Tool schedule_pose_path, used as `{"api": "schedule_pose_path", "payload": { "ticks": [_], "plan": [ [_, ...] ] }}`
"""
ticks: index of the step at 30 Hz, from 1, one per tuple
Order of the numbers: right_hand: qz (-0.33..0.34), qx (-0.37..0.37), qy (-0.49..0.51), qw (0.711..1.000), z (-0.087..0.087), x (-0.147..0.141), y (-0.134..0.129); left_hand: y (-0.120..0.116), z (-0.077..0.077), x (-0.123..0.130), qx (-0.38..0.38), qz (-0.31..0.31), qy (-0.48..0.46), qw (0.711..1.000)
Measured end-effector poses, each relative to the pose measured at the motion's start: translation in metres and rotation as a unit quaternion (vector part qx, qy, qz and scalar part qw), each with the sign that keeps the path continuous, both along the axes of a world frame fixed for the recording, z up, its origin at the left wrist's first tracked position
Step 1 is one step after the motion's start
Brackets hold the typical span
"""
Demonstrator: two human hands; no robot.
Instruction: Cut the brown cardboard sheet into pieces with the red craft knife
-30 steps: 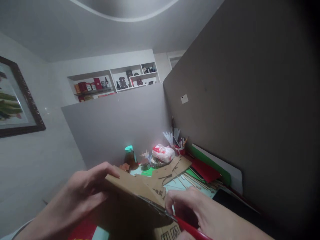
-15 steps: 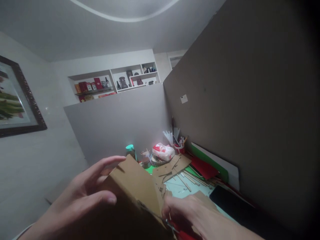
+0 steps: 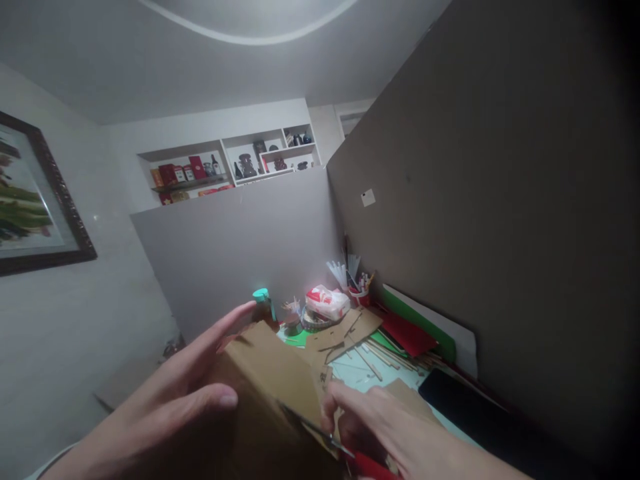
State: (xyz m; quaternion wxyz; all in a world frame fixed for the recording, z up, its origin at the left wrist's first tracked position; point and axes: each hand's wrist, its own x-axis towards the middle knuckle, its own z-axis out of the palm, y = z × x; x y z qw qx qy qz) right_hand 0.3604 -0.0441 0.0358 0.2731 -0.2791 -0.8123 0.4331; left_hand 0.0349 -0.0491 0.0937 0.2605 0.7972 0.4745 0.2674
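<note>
A brown cardboard piece (image 3: 273,367), folded along an edge, fills the lower middle of the head view. My left hand (image 3: 185,387) holds its upper left part, thumb on the near side and fingers behind the far edge. At the right, my right hand (image 3: 365,420) is wrapped round a red-handled cutting tool (image 3: 370,465). The tool's thin metal blade lies against the cardboard's slit edge. Part of the red handle is hidden by the fingers.
Cardboard scraps (image 3: 345,333), wooden sticks (image 3: 367,363) and red sheets (image 3: 407,333) lie behind my hands. A black phone-like object (image 3: 465,400) is at the right. Farther back stand a teal-lidded bottle (image 3: 261,295), a white-and-red bag (image 3: 327,302), a pen cup (image 3: 359,295) and grey partitions (image 3: 235,253).
More of the metal blade shows at the cut. The cardboard's top corner sits slightly lower, and my left fingers have shifted a little up and right.
</note>
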Motion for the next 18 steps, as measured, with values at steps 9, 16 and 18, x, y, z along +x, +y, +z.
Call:
{"api": "schedule_pose_path", "payload": {
  "ticks": [9,16,18],
  "plan": [
    [-0.054,0.025,-0.032,0.998,-0.005,-0.004,-0.005,-0.009,0.012,0.037,0.015,0.02,-0.104,0.994],
    [-0.116,0.065,-0.09,0.987,-0.006,-0.008,0.006,-0.006,0.016,0.05,0.024,0.018,-0.144,0.989],
    [-0.116,0.062,-0.104,0.986,-0.007,-0.006,0.01,-0.008,0.011,0.05,-0.007,0.032,-0.175,0.984]
  ]
}}
